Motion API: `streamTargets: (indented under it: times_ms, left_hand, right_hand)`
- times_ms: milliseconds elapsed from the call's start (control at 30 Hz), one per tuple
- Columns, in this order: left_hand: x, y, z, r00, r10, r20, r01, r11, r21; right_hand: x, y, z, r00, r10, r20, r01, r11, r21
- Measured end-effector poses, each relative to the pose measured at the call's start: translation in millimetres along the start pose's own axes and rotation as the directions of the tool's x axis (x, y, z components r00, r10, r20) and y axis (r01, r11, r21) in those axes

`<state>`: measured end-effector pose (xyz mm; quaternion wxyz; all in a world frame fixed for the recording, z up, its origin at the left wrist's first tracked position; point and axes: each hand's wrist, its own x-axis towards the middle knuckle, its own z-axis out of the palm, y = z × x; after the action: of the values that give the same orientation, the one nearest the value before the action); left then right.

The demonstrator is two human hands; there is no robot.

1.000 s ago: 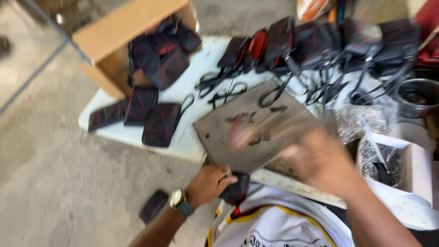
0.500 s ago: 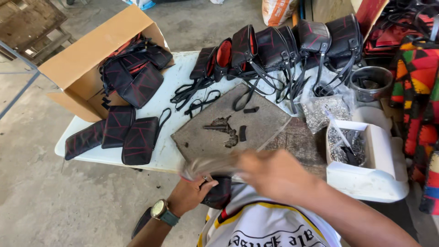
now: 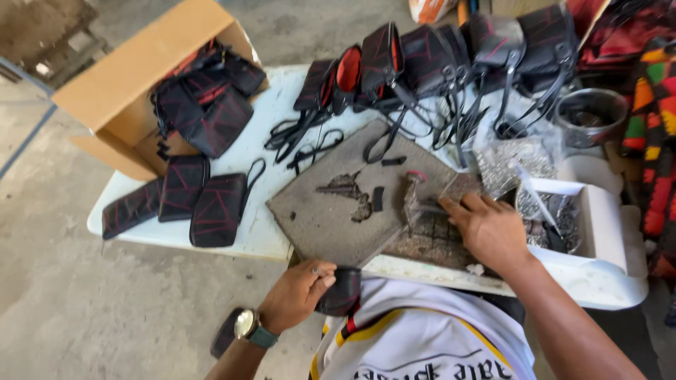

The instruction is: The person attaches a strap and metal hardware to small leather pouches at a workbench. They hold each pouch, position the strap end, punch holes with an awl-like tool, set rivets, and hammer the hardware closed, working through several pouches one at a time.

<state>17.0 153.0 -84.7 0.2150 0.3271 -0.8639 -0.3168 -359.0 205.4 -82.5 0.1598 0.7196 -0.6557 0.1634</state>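
My left hand (image 3: 294, 294), with a watch on the wrist, grips a small black leather piece (image 3: 341, 292) at the table's near edge, against my white shirt. My right hand (image 3: 488, 229) rests on the right side of a grey square work slab (image 3: 331, 222), its fingers touching a small metal tool (image 3: 415, 200) that lies there. Dark scraps and a short black strip (image 3: 378, 198) lie in the middle of the slab.
Flat black pouches with red stitching (image 3: 218, 209) lie at the left of the white table (image 3: 260, 239). A cardboard box (image 3: 130, 84) holds more. Black bags with straps (image 3: 451, 53) line the far side. A white tray (image 3: 598, 229) and a metal bowl (image 3: 590, 116) stand on the right.
My right hand has moved from the slab's near edge to the tool at its right. The left hand keeps the black piece. The view has shifted.
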Motion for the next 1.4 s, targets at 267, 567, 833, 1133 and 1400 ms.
streamTargets:
  times_ms: [267, 567, 833, 1133, 1400]
  left_hand:
    - [-6.7, -13.9, 14.6, 0.989, -0.045, -0.143, 0.033, 0.996, -0.085]
    - [-10.7, -19.7, 38.4, 0.921, -0.030, -0.388, 0.024, 1.000, -0.020]
    - [-7.2, -22.5, 50.1, 0.876, -0.086, -0.475, 0.065, 0.996, -0.060]
    - [1.3, -22.8, 51.5, 0.825, -0.201, -0.528, 0.079, 0.966, -0.245]
    - [90.6, -37.9, -5.0, 0.898, -0.293, -0.329, 0.418, 0.802, 0.427]
  right_hand:
    - [4.8, -81.6, -0.4, 0.957, -0.215, -0.194, 0.279, 0.865, 0.417]
    - [4.3, -158.8, 36.1, 0.984, -0.162, 0.075, 0.060, 0.695, 0.717]
    - [8.3, -159.6, 42.3, 0.980, -0.127, 0.156, -0.020, 0.712, 0.702]
    - [11.3, -162.2, 44.7, 0.955, -0.145, 0.258, -0.051, 0.778, 0.626]
    - [0.6, -163.6, 25.4, 0.920, -0.254, 0.298, -0.107, 0.570, 0.815]
